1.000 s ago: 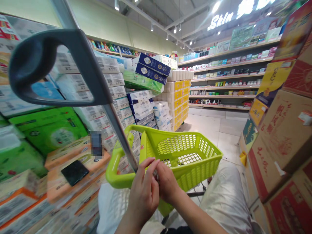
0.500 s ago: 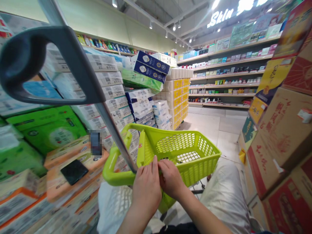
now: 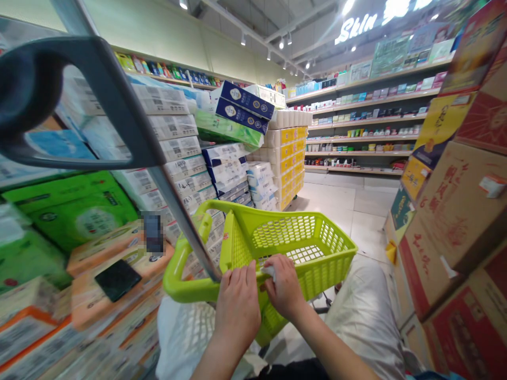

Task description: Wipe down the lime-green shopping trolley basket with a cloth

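A lime-green shopping cart basket (image 3: 336,250) with lattice sides stands in front of me. My left hand (image 3: 240,298) is closed over its near rim, by the foot of a metal pole. Just right of it, my right hand (image 3: 285,285) pinches a small white cloth or tissue (image 3: 270,271) against the same rim. Part of the cloth is hidden under the fingers. The metal pole (image 3: 186,221) rises at a slant to the upper left and carries a dark grey loop handle (image 3: 119,100); neither hand touches that handle.
Stacked tissue packs (image 3: 178,145) line the left side. A flat black object (image 3: 118,279) lies on an orange pack (image 3: 85,303). Cardboard cartons (image 3: 461,206) are piled on the right. Shelves of small goods (image 3: 356,137) stand behind a pale tiled floor (image 3: 336,192).
My right hand has moved slightly right and up along the rim, away from my left hand, and the white cloth now shows in its fingers. My left hand stays on the rim.
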### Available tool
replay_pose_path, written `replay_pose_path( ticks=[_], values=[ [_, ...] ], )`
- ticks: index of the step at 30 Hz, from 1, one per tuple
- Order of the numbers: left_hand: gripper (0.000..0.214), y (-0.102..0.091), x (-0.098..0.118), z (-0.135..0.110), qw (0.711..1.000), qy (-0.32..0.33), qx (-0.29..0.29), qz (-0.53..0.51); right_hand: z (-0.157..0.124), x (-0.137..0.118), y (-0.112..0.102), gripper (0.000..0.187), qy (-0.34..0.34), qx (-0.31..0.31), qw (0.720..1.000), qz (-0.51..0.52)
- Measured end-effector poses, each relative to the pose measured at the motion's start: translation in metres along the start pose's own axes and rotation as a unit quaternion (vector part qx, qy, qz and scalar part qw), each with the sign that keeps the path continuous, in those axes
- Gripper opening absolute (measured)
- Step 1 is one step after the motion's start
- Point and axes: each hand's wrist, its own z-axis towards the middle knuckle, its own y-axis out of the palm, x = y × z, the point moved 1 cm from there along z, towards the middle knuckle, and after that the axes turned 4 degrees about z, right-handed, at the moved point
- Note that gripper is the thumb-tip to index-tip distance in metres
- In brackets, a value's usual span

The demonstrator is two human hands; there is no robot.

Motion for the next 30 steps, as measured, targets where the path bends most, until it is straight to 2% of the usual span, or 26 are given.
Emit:
replay_pose_path(
  ticks=[4, 8, 10, 13, 17, 20, 24, 28, 30],
  values=[
    [0.050, 0.000, 0.001, 0.001, 1.000, 0.003, 0.007, -0.011, -0.003, 0.000, -0.001, 0.028, 0.043, 0.026, 0.998, -0.042],
    [0.050, 0.002, -0.001, 0.001, 0.999, 0.003, 0.023, -0.025, -0.001, -0.018, 0.016, 0.029, 0.003, 0.013, 1.000, 0.007],
    [0.052, 0.004, -0.003, -0.001, 0.999, 0.009, 0.031, -0.028, -0.002, -0.017, 0.019, 0.033, -0.020, 0.008, 1.000, 0.022],
    [0.056, 0.004, -0.005, -0.003, 0.999, 0.014, 0.029, -0.024, -0.007, 0.000, 0.010, 0.039, -0.026, 0.014, 1.000, -0.006],
    [0.049, -0.001, -0.002, -0.001, 1.000, 0.007, 0.009, -0.022, -0.011, 0.018, -0.008, 0.028, 0.050, 0.041, 0.995, -0.077],
    [0.039, -0.005, 0.001, 0.002, 1.000, -0.006, -0.013, -0.018, -0.010, 0.005, -0.002, 0.028, 0.067, 0.029, 0.996, -0.055],
    [0.032, -0.004, 0.001, 0.003, 1.000, -0.002, -0.008, -0.027, -0.008, -0.016, 0.017, 0.036, 0.020, 0.012, 1.000, -0.003],
    [0.039, 0.000, -0.002, 0.000, 1.000, 0.012, 0.006, -0.025, -0.014, 0.002, 0.008, 0.036, -0.020, 0.011, 1.000, -0.020],
    [0.042, 0.001, -0.003, -0.001, 1.000, 0.012, 0.007, -0.020, -0.017, 0.015, -0.001, 0.034, -0.004, 0.038, 0.998, -0.041]
  ],
)
